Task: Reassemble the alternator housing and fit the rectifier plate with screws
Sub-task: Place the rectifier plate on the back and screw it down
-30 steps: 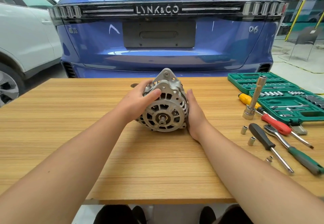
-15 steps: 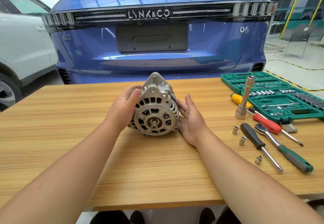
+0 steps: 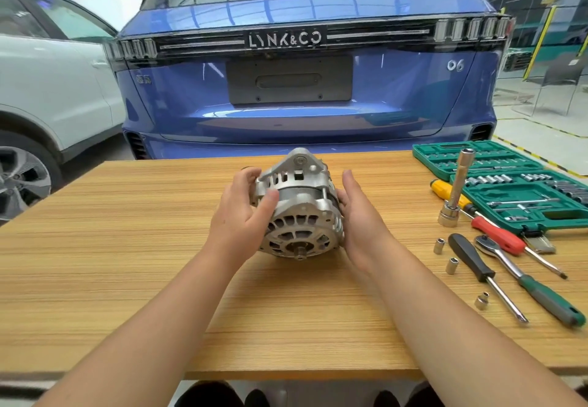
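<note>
Head view: silver, vented alternator housing (image 3: 299, 212)

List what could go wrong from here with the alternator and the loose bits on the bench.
1. The alternator is tipped between the left hand, whose thumb and fingers curl on it, and the straight-fingered right hand; it might slip onto the wooden table.
2. Its shaft end points down at the person and could strike the table.
3. Three loose sockets lie among the screwdrivers and could roll off.
</note>
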`<action>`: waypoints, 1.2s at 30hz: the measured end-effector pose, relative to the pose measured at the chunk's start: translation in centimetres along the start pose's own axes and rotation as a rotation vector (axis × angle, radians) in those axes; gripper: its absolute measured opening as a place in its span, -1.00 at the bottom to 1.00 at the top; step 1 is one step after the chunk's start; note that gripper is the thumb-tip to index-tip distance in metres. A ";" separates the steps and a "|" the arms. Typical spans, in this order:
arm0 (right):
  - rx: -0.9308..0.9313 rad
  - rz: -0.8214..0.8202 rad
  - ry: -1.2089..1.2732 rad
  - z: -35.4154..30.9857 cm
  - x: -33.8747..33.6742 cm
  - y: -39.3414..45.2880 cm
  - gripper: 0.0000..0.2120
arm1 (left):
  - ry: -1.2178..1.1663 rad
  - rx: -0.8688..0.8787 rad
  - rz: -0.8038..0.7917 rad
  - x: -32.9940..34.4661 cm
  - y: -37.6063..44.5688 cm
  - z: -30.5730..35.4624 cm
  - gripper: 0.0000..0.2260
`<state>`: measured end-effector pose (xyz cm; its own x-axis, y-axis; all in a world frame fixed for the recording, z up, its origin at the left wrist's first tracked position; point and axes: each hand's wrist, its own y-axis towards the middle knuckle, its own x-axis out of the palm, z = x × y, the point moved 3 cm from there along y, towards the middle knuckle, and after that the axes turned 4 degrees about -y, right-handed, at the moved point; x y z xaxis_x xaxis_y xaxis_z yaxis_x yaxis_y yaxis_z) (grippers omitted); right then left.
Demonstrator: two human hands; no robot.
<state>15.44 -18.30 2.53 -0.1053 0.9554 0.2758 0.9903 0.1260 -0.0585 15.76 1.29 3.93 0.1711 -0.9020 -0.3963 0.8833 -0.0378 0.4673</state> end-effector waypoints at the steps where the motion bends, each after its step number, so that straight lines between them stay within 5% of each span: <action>1: 0.034 -0.019 -0.022 -0.8 0.2 -0.4 -0.41 | 0.035 0.037 0.016 -0.1 -0.5 0.2 -0.46; 4: 0.104 -0.045 -0.083 -3.0 1.1 -0.9 -0.45 | 0.051 0.121 0.056 0.1 -1.9 0.5 -0.40; 8: 0.122 0.066 -0.152 -3.5 3.5 -1.4 -0.58 | -0.194 0.043 0.202 0.2 -3.5 0.4 -0.65; 12: 0.089 0.136 -0.214 -3.4 4.2 -2.0 -0.64 | -0.468 -0.221 0.377 0.2 -3.8 0.5 -0.52; 14: 0.081 0.128 -0.278 -3.7 3.9 -2.2 -0.63 | -0.564 -0.389 0.393 0.3 -3.6 0.5 -0.62; 19: -0.027 0.050 -0.386 -3.3 3.0 -3.3 -0.58 | -0.774 -0.690 0.210 1.4 -4.8 0.1 -0.47; 23: -0.050 -0.001 -0.449 -3.4 2.8 -3.7 -0.45 | -0.858 -0.640 0.127 1.4 -5.7 -0.4 -0.51; 25: 0.024 -0.011 -0.520 -3.9 3.1 -3.9 -0.47 | -0.890 -0.645 0.135 1.3 -5.9 -0.9 -0.55; 29: 0.231 0.076 -0.499 -6.1 3.4 -3.7 -0.63 | -1.001 -0.774 0.021 -0.5 -4.2 -1.2 -0.28; 32: 0.269 0.124 -0.427 -6.6 5.0 -3.6 -0.60 | -0.880 -0.906 -0.160 -2.0 -1.5 -0.1 -0.32; 36: 0.105 0.241 -0.560 -5.8 5.5 -3.4 -0.64 | -0.572 -0.877 -0.158 -1.4 -0.5 0.8 -0.59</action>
<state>12.00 -15.02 9.77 0.0608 0.9516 -0.3011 0.9809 -0.1127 -0.1583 14.75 2.19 4.86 -0.0024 -0.9908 0.1353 0.9228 -0.0544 -0.3815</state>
